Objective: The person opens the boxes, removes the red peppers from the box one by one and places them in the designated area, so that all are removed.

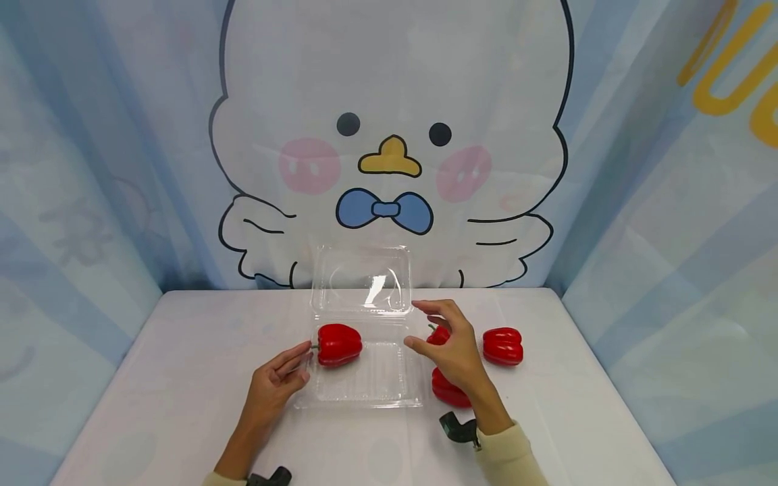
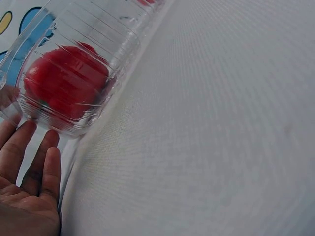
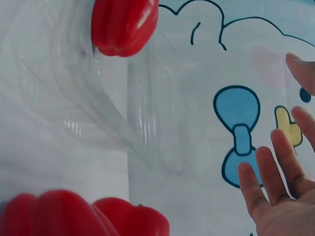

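Observation:
A clear plastic clamshell box [image 1: 365,388] lies open on the table, its lid [image 1: 349,270] standing up at the back. Inside, at the left end, is a red bell pepper [image 1: 339,345] with its stem toward the left. My left hand [image 1: 271,388] is at the box's left wall; in the left wrist view its extended fingers [image 2: 48,142] come right up to the plastic. Over the right edge of the box, my right hand [image 1: 454,344] hovers with thumb and fingers spread and nothing between them. Beneath and behind it, two red bell peppers [image 1: 448,389] are partly hidden.
Another red bell pepper [image 1: 502,346] lies farther right on the white table [image 1: 577,418]. A curtain with a cartoon bird [image 1: 389,81] hangs behind the table's back edge, and blue drapes [image 1: 73,169] flank both sides.

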A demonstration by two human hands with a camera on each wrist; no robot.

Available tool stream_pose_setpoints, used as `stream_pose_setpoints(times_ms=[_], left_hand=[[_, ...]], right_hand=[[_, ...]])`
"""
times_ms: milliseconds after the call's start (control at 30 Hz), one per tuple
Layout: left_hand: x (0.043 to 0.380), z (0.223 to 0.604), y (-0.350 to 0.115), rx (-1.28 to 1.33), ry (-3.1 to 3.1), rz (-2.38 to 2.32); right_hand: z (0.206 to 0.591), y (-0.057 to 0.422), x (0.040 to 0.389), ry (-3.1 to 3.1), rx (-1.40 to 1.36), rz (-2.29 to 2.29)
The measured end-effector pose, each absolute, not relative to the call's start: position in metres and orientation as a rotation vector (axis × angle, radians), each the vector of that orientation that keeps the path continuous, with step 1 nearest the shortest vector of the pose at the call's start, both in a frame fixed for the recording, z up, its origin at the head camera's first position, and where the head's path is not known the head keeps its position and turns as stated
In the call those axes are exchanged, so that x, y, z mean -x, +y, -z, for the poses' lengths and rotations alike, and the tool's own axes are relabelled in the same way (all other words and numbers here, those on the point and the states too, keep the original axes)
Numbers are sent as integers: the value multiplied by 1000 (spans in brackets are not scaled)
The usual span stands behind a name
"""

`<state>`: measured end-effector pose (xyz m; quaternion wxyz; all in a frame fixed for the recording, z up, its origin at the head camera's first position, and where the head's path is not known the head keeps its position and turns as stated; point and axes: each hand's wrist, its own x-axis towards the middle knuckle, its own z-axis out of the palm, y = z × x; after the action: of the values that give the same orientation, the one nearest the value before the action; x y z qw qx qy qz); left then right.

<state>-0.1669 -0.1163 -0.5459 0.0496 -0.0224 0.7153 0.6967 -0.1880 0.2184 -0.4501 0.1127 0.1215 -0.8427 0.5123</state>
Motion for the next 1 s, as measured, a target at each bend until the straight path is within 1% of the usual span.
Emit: stream_pose_setpoints(times_ms=[500,1000], left_hand=[[168,547,-117,70,2160,-2133],[168,550,-119,32,2162,-2149]], right_hand=[[457,184,186,-2465,-463,-1536],[469,152,189,-2500,-487,-1539]])
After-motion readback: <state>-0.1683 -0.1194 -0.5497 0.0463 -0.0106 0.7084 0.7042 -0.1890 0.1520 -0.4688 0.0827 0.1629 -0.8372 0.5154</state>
